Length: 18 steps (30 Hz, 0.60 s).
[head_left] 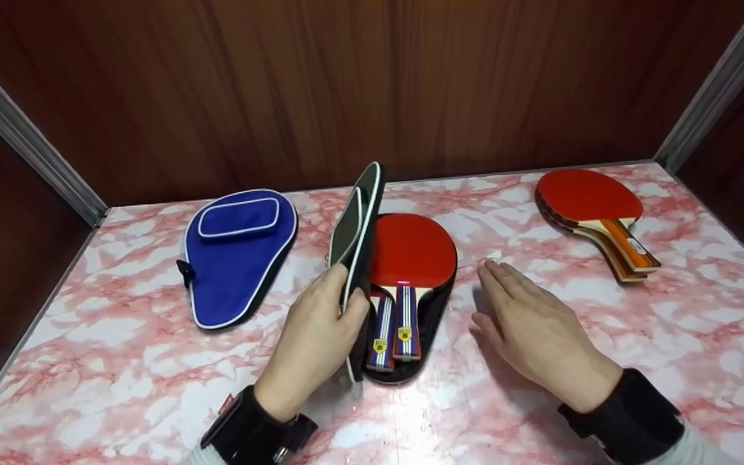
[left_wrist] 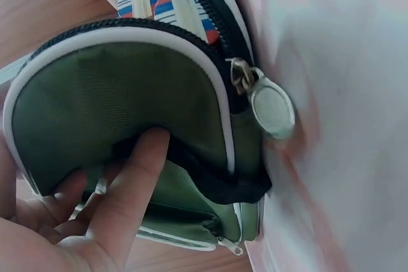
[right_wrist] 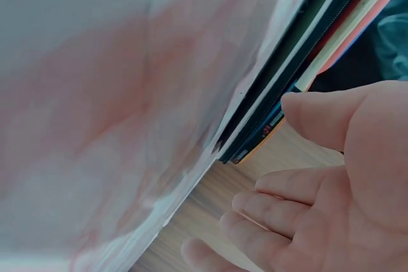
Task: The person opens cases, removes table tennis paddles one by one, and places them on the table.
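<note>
A dark green table tennis bat case (left_wrist: pixel 121 87) with white piping lies unzipped in the middle of the table. My left hand (head_left: pixel 320 323) pinches its lid, which stands nearly upright, thumb on the inner side. Inside the case two bats show, one red rubber face (head_left: pixel 414 248) on top and two striped handles (head_left: pixel 405 323) side by side. The left wrist view shows the zipper pull (left_wrist: pixel 273 109) hanging at the case's edge. To the right of the case, my right hand (head_left: pixel 540 326) is held with fingers extended, holding nothing.
A blue bat case (head_left: pixel 236 265) with white piping lies at the left. Two stacked bats (head_left: pixel 588 197), red face up with orange-brown handles, lie at the back right. Wood-grain panels (head_left: pixel 372 90) wall the pink marbled table (head_left: pixel 120 361) at the back and sides.
</note>
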Available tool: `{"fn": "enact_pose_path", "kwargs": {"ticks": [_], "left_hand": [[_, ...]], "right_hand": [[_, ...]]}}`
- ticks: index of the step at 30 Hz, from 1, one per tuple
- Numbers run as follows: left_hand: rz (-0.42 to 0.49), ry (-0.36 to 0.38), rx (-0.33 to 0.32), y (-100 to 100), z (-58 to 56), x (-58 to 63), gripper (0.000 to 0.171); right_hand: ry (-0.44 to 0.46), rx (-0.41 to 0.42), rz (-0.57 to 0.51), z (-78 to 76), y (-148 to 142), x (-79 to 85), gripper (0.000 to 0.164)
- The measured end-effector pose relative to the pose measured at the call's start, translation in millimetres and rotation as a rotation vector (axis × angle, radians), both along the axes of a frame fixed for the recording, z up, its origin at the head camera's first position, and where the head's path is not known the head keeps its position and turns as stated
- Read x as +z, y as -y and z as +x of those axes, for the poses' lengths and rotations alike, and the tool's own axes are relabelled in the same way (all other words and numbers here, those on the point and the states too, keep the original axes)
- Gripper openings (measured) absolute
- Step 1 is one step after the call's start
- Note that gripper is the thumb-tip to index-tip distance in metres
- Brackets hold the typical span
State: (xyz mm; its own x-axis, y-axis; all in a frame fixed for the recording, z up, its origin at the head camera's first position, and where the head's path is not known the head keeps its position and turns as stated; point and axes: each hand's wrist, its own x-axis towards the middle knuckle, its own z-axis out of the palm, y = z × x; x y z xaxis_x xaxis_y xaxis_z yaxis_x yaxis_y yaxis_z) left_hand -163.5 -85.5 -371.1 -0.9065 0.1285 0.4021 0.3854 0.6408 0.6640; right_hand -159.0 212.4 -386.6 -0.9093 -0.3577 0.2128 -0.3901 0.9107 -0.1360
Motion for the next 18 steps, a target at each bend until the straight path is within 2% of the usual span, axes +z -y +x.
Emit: {"fn": "enact_pose_path", "kwargs": {"ticks": [5,8,10,14,18], "left_hand": [[-0.029,-0.007,0.030,10.6,5.4,-0.4,0.010],[-0.079,-0.035,0.063,17.7,7.6,-1.5,0.008],[-0.127,-0.060,0.082,21.5,8.8,-2.1,0.012],[-0.221,-0.151,0.119,27.5,10.8,-2.9,0.024],[-0.262,-0.242,0.143,33.4,10.9,-5.1,0.029]], "right_hand": [[-0.020,0.002,-0.036,3.2,6.1,1.9,0.074],[-0.035,0.001,-0.068,5.5,14.3,4.0,0.077],[-0.043,0.001,-0.091,7.7,22.2,5.9,0.080],[-0.077,-0.005,-0.103,13.1,43.7,8.0,0.084],[-0.203,0.013,-0.084,16.4,66.3,7.6,0.081]]}}
